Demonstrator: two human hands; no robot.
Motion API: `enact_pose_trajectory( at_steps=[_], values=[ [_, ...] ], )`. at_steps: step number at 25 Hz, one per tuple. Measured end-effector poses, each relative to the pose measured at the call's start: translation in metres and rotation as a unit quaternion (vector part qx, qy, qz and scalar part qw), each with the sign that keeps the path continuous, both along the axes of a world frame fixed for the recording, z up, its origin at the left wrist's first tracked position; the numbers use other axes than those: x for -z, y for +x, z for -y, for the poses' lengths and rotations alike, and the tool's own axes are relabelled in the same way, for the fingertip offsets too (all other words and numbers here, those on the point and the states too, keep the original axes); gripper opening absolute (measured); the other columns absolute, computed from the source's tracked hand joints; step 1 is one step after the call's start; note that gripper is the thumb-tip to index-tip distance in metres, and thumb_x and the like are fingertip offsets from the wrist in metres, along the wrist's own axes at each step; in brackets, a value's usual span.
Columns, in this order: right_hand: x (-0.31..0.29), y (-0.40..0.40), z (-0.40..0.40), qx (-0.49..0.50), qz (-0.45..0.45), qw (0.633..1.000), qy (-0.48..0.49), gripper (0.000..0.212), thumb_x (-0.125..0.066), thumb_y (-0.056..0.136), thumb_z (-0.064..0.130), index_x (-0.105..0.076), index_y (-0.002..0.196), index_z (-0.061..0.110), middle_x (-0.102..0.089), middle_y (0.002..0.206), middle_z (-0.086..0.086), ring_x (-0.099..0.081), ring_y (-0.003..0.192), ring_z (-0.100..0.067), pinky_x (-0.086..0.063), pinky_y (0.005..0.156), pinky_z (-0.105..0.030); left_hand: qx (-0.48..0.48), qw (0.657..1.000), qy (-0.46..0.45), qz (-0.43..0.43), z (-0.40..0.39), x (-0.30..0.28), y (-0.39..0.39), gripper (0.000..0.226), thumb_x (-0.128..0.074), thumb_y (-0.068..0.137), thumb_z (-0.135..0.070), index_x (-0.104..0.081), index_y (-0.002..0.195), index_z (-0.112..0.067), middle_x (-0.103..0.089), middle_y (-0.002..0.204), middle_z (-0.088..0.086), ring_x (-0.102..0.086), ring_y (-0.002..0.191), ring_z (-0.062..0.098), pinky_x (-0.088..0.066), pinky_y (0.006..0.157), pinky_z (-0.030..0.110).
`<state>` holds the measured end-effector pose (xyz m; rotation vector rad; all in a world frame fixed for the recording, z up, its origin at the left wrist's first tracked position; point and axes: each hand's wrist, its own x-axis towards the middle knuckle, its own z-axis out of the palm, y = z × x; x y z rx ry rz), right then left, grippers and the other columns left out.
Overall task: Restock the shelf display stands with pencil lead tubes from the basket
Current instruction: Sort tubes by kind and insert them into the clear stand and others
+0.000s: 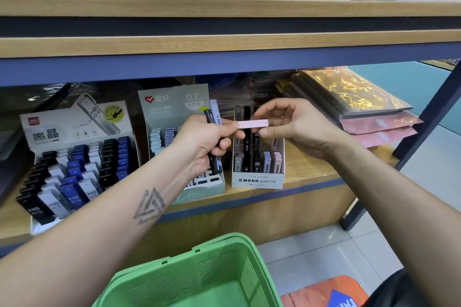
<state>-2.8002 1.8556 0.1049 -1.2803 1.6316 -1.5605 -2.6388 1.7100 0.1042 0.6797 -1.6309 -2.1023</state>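
A pink lead tube (252, 123) passes between two hands above the MONO graph MG stand (258, 180) on a stationery shelf. The right hand (294, 124) pinches the tube's right end between thumb and fingertips; the left hand (207, 139) touches its left end with thumb and forefinger while its curled fingers clasp a small bundle of other tubes (213, 132) — dark and pale ones, upright in the fist.

The tube lies level, just over the stand's back rows. The step in hand looks to be the handover to the right hand, then the drop into a slot. To do it well, the left fingers should let go only once the right pinch is firm; the tube then wants turning upright and lowering beside the pink tubes (277, 162) at the stand's front right — a matching colour, so likely its place.

The green basket (199, 279) sits below the forearms, and what shows of its inside looks bare. Two larger lead displays (74, 157) stand to the left on the same shelf.
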Motion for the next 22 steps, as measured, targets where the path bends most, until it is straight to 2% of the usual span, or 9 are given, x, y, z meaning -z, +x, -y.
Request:
enact_pose_trajectory(
  at_steps=[3,7,9,11,13,15,20,22],
  values=[
    [-0.001,0.0,0.0,0.023,-0.002,0.999,-0.035,0.026,-0.079,0.078,0.002,-0.073,0.103,0.001,-0.073,0.104,-0.022,-0.072,0.099,-0.037,-0.058,0.09,-0.042,0.012,0.999,0.026,0.016,0.001,0.0,-0.001,0.016,-0.06,0.097,-0.006,-0.059,0.103,0.01,-0.068,0.071,0.018,-0.04,0.036,0.006,-0.024,0.03,0.014],
    [-0.011,-0.005,-0.002,0.11,-0.042,0.992,-0.052,0.018,-0.074,0.087,0.003,-0.072,0.104,0.0,-0.076,0.089,-0.017,-0.075,0.08,-0.025,-0.061,0.073,-0.026,0.039,0.997,0.014,0.06,-0.003,0.0,-0.003,0.028,-0.055,0.102,-0.016,-0.061,0.104,0.012,-0.066,0.065,0.014,-0.038,0.035,0.006,-0.023,0.029,0.014],
    [-0.016,-0.015,-0.007,0.182,-0.105,0.978,-0.011,0.017,-0.074,0.087,0.004,-0.073,0.104,0.002,-0.076,0.088,-0.014,-0.075,0.075,-0.018,-0.059,0.069,-0.019,0.039,0.997,0.008,0.063,-0.004,0.0,-0.002,0.031,-0.054,0.103,-0.016,-0.06,0.11,0.014,-0.065,0.063,0.012,-0.038,0.036,0.007,-0.024,0.029,0.015],
    [-0.014,-0.026,-0.012,0.231,-0.222,0.945,0.069,0.022,-0.074,0.089,0.006,-0.073,0.11,0.009,-0.077,0.094,-0.007,-0.074,0.077,-0.011,-0.057,0.073,-0.014,0.041,0.997,0.008,0.059,-0.003,-0.001,-0.001,0.032,-0.053,0.103,-0.015,-0.06,0.112,0.014,-0.064,0.065,0.012,-0.039,0.037,0.007,-0.024,0.03,0.015],
    [-0.008,-0.032,-0.012,0.257,-0.341,0.894,0.133,0.028,-0.074,0.09,0.01,-0.072,0.117,0.014,-0.074,0.097,-0.001,-0.071,0.084,-0.01,-0.055,0.079,-0.019,0.043,0.998,0.008,0.055,-0.003,-0.001,0.0,0.032,-0.053,0.103,-0.015,-0.06,0.112,0.014,-0.063,0.066,0.012,-0.039,0.037,0.007,-0.023,0.03,0.014],
    [0.0,-0.032,-0.009,0.262,-0.4,0.866,0.147,0.024,-0.075,0.09,0.012,-0.073,0.114,0.013,-0.074,0.099,-0.003,-0.068,0.088,-0.014,-0.054,0.082,-0.026,0.046,0.997,0.007,0.055,-0.003,-0.001,0.001,0.032,-0.053,0.103,-0.016,-0.061,0.113,0.014,-0.063,0.067,0.012,-0.039,0.037,0.007,-0.023,0.03,0.014],
    [0.013,-0.031,0.0,0.269,-0.452,0.832,0.174,0.016,-0.077,0.088,0.018,-0.078,0.104,0.016,-0.076,0.104,-0.003,-0.069,0.096,-0.022,-0.057,0.085,-0.039,0.049,0.997,0.001,0.063,-0.005,0.0,0.001,0.031,-0.053,0.103,-0.015,-0.061,0.111,0.013,-0.063,0.067,0.012,-0.039,0.037,0.007,-0.024,0.03,0.015],
    [0.017,-0.03,0.001,0.273,-0.45,0.832,0.174,0.015,-0.077,0.088,0.018,-0.078,0.103,0.017,-0.076,0.102,-0.003,-0.07,0.094,-0.022,-0.058,0.083,-0.038,0.05,0.997,-0.001,0.063,-0.005,-0.001,0.001,0.03,-0.053,0.103,-0.015,-0.062,0.11,0.013,-0.063,0.067,0.012,-0.039,0.037,0.007,-0.024,0.03,0.015]
  ],
)
